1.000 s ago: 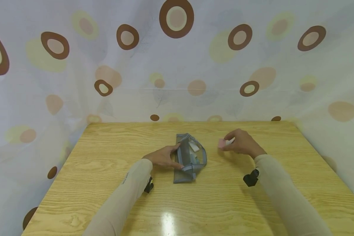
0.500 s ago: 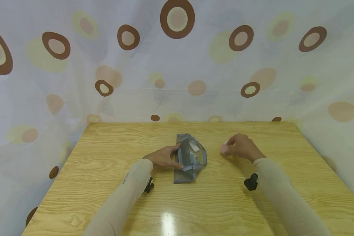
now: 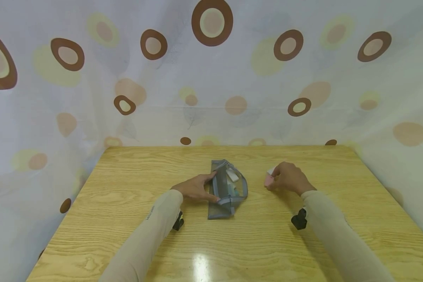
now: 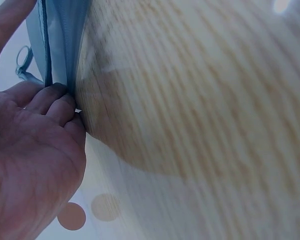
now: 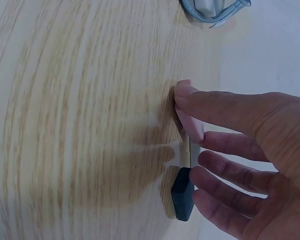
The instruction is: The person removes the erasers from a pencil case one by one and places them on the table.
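Observation:
At mid-table lies a grey-blue zippered pouch (image 3: 220, 188), its mouth gaping. My left hand (image 3: 194, 187) grips the pouch's near-left side, thumb and fingers spread along the opening. Inside are a white block (image 3: 232, 175) and something bluish, partly covered. To the right, my right hand (image 3: 290, 178) pinches a small pink and white block (image 3: 269, 179) between thumb and index finger, low over the table. In the right wrist view the pink block (image 5: 190, 122) is partly hidden by the thumb. Close to the other fingers there stands a dark block (image 5: 182, 195), which the hand hides in the head view.
The wooden table (image 3: 253, 243) ends at the back against a pale patterned sheet (image 3: 211, 125), which also hangs at both sides. A zipper pull ring (image 4: 23, 60) dangles from the pouch in the left wrist view.
My right hand has shifted slightly down and right with the pink and white block, turning it so less of its white part shows. The left hand and pouch stay put.

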The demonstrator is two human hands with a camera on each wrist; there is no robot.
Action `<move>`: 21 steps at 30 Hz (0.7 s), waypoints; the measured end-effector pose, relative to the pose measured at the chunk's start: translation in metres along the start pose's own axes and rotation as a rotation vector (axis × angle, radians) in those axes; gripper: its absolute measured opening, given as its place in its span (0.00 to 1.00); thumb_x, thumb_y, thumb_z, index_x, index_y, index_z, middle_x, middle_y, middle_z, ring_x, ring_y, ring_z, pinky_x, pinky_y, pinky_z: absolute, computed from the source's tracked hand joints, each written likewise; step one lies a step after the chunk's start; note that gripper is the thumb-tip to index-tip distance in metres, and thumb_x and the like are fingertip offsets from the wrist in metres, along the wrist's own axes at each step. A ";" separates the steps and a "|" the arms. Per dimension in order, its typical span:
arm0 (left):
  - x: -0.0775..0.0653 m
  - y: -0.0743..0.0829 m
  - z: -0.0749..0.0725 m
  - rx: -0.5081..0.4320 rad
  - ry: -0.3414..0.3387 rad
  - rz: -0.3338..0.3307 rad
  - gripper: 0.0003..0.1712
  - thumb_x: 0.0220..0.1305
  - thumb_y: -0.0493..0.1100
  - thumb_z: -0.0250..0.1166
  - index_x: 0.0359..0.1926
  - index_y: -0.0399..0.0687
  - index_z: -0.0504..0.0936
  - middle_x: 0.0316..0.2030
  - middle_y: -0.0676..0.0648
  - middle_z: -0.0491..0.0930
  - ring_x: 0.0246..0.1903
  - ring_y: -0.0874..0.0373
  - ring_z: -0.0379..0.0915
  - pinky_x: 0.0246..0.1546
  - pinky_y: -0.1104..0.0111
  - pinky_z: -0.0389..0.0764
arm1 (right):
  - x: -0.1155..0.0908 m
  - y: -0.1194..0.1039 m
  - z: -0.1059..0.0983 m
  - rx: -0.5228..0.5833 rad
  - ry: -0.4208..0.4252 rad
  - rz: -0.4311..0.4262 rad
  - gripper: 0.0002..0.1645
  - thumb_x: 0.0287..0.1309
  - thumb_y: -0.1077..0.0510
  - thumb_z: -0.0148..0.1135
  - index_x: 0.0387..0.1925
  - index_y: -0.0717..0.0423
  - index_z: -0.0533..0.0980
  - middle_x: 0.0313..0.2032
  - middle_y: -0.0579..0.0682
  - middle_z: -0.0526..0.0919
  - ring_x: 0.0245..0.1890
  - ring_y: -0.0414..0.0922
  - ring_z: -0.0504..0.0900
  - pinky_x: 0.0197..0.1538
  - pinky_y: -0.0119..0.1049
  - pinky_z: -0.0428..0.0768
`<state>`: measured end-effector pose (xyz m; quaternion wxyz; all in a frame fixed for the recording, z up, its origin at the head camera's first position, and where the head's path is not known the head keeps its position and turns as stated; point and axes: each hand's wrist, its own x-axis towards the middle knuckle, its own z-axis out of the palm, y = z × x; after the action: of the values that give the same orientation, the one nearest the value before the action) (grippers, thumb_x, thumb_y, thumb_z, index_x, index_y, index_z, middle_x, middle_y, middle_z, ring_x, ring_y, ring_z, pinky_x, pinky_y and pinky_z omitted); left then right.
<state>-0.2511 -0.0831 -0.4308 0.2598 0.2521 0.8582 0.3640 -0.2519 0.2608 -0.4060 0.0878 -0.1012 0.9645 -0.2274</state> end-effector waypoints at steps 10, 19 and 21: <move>-0.001 0.001 0.001 -0.005 0.004 -0.002 0.61 0.61 0.51 0.75 0.81 0.44 0.44 0.79 0.40 0.46 0.78 0.46 0.42 0.75 0.53 0.54 | 0.001 0.003 0.002 -0.007 0.000 -0.014 0.18 0.48 0.51 0.81 0.35 0.61 0.88 0.42 0.60 0.87 0.41 0.57 0.85 0.42 0.55 0.84; -0.001 0.002 0.001 -0.005 0.007 -0.007 0.61 0.61 0.50 0.75 0.81 0.44 0.44 0.79 0.40 0.46 0.78 0.45 0.42 0.75 0.53 0.54 | 0.000 0.000 0.001 -0.034 0.003 -0.046 0.16 0.49 0.52 0.80 0.32 0.62 0.88 0.40 0.60 0.87 0.38 0.54 0.84 0.40 0.53 0.84; -0.001 0.002 0.001 -0.006 0.006 -0.005 0.61 0.61 0.50 0.75 0.81 0.44 0.44 0.79 0.40 0.46 0.78 0.46 0.42 0.75 0.53 0.54 | -0.001 -0.001 0.001 -0.034 -0.001 -0.047 0.14 0.49 0.52 0.80 0.30 0.60 0.89 0.40 0.59 0.87 0.37 0.52 0.83 0.39 0.52 0.83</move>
<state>-0.2497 -0.0821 -0.4297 0.2590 0.2479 0.8585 0.3667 -0.2509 0.2599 -0.4066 0.0811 -0.1253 0.9657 -0.2127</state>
